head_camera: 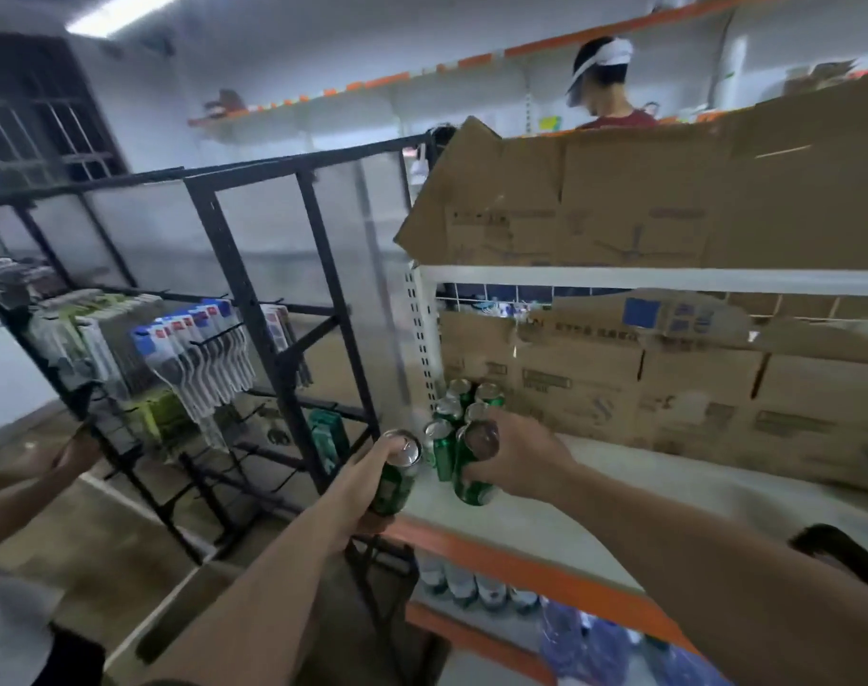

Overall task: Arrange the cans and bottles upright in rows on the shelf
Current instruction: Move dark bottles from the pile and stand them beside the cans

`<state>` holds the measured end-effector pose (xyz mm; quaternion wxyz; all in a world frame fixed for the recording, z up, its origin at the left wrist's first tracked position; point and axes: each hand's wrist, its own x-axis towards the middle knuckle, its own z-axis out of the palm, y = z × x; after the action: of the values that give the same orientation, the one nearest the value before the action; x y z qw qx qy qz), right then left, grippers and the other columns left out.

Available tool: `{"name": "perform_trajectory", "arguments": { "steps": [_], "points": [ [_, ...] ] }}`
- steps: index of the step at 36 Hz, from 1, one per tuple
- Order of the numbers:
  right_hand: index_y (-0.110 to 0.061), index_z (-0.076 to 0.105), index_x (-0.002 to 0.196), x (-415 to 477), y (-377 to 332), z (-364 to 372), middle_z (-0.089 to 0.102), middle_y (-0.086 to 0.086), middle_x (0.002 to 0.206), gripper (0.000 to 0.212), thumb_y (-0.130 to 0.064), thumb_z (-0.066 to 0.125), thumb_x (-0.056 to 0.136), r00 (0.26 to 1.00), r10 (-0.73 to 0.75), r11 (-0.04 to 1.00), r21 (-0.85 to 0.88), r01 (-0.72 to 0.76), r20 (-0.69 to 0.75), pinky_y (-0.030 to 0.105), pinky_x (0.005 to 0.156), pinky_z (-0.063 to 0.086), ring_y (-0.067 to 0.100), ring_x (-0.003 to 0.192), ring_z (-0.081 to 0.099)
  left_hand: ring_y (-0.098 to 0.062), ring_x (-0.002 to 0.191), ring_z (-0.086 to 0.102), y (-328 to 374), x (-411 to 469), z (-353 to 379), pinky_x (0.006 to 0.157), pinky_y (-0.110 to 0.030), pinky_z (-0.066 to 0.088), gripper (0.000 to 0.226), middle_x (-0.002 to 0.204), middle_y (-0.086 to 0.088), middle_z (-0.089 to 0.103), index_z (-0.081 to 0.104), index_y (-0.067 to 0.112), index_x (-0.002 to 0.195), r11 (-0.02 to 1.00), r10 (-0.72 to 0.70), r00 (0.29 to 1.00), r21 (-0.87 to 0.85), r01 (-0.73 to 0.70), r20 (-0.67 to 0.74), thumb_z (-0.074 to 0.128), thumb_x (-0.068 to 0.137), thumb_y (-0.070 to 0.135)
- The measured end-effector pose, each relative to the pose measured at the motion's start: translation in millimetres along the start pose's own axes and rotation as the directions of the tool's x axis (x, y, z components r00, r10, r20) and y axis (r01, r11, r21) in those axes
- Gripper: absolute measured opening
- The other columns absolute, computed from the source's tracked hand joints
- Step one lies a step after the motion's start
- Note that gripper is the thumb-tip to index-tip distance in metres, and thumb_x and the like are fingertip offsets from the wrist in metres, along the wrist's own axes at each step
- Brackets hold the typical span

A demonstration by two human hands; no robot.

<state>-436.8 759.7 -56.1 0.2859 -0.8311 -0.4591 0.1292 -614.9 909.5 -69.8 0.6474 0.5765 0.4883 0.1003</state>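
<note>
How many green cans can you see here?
7: one can in the left hand, another can in the right hand, five cans standing on the shelf beside the white post. Others may be hidden behind.

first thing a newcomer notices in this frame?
Both hands grip green cans at the left end of the white shelf: the left hand holds the first can at the front corner, and the right hand holds the second can beside a cluster of upright cans. Brown cardboard boxes line the shelf's back. A black rack of hanging packets stands to the left.
</note>
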Motion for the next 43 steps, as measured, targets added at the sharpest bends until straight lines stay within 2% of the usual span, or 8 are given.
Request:
{"name": "perform_trajectory", "arguments": {
  "steps": [6, 9, 13, 19, 23, 26, 38, 43],
  "points": [
    [-0.023, 0.043, 0.142, 8, -2, 14, 0.063, -0.001, 0.116, 0.082, -0.048, 0.079, 0.072, 0.998, 0.05, 0.998, 0.026, -0.051, 0.033, 0.029, 0.068, 0.046, 0.017, 0.092, 0.059, -0.032, 0.096, 0.071, -10, 35, -10, 0.075, -0.04, 0.058, 0.078, 0.107, -0.009, 0.075, 0.07, 0.028, 0.116, 0.996, -0.055, 0.998, 0.073, 0.055, 0.0, 0.076, 0.054, 0.074],
    [-0.022, 0.042, 0.141, 15, 2, 18, 0.059, -0.001, 0.119, 0.08, -0.041, 0.081, 0.074, 0.997, 0.068, 0.997, 0.039, -0.069, 0.035, 0.026, 0.067, 0.041, 0.016, 0.095, 0.055, -0.036, 0.088, 0.072, -24, 78, -11, 0.073, -0.052, 0.059, 0.081, 0.102, -0.015, 0.075, 0.065, 0.028, 0.118, 0.998, 0.011, 0.999, 0.066, -0.014, 0.035, 0.079, 0.051, 0.07],
    [-0.021, 0.052, 0.121, 32, 16, 30, 0.059, 0.0, 0.115, 0.065, -0.047, 0.083, 0.07, 0.988, 0.142, 0.989, 0.039, -0.145, 0.062, 0.036, 0.079, 0.052, 0.019, 0.095, 0.058, -0.036, 0.084, 0.07, -25, 99, -4, 0.063, -0.041, 0.057, 0.102, 0.112, -0.025, 0.068, 0.059, 0.014, 0.123, 0.998, 0.019, 0.999, 0.054, -0.021, 0.036, 0.085, 0.044, 0.073],
    [-0.025, 0.048, 0.127, 53, 35, 57, 0.06, 0.001, 0.119, 0.068, -0.051, 0.078, 0.071, 0.973, 0.137, 0.99, -0.007, -0.139, 0.186, 0.041, 0.079, 0.053, 0.022, 0.095, 0.06, -0.027, 0.093, 0.072, -8, 91, 7, 0.073, -0.043, 0.061, 0.082, 0.109, -0.008, 0.071, 0.059, 0.022, 0.116, 0.973, -0.023, 0.996, 0.23, 0.003, 0.086, 0.075, 0.054, 0.073],
    [-0.026, 0.041, 0.131, 65, 39, 68, 0.061, 0.004, 0.112, 0.078, -0.055, 0.075, 0.067, 0.961, 0.114, 0.992, -0.088, -0.095, 0.251, 0.041, 0.08, 0.055, 0.026, 0.093, 0.061, -0.025, 0.079, 0.066, -3, 99, 11, 0.067, -0.036, 0.052, 0.056, 0.088, -0.013, 0.07, 0.07, 0.012, 0.086, 0.941, -0.004, 0.986, 0.335, -0.053, 0.167, 0.078, 0.064, 0.063],
    [-0.026, 0.046, 0.122, 69, 40, 74, 0.061, 0.004, 0.11, 0.068, -0.054, 0.074, 0.066, 0.96, 0.11, 0.99, -0.118, -0.082, 0.258, 0.041, 0.078, 0.055, 0.026, 0.091, 0.06, -0.024, 0.085, 0.065, -3, 110, 13, 0.076, -0.036, 0.056, 0.034, 0.095, -0.009, 0.067, 0.067, 0.014, 0.095, 0.942, -0.048, 0.982, 0.336, -0.016, 0.182, 0.07, 0.087, 0.048],
    [-0.023, 0.055, 0.102, 77, 37, 110, 0.066, 0.001, 0.098, 0.039, -0.028, 0.077, 0.07, 0.962, 0.234, 0.97, 0.028, -0.24, 0.14, 0.023, 0.061, 0.038, 0.021, 0.084, 0.06, -0.024, 0.08, 0.064, -3, 166, 11, 0.078, -0.035, 0.054, 0.028, 0.096, -0.006, 0.065, 0.064, 0.019, 0.094, 0.93, -0.095, 0.948, 0.368, -0.024, 0.302, 0.064, 0.094, 0.047],
    [-0.018, 0.051, 0.124, 78, 25, 122, 0.066, 0.006, 0.111, 0.055, -0.034, 0.075, 0.077, 0.941, 0.337, 0.94, 0.044, -0.338, 0.015, 0.028, 0.071, 0.045, 0.027, 0.096, 0.062, -0.028, 0.092, 0.06, -3, 184, 6, 0.085, -0.041, 0.054, 0.019, 0.095, 0.0, 0.055, 0.056, 0.019, 0.091, 0.948, -0.141, 0.933, 0.316, 0.031, 0.331, 0.061, 0.099, 0.036]
  ]
}}
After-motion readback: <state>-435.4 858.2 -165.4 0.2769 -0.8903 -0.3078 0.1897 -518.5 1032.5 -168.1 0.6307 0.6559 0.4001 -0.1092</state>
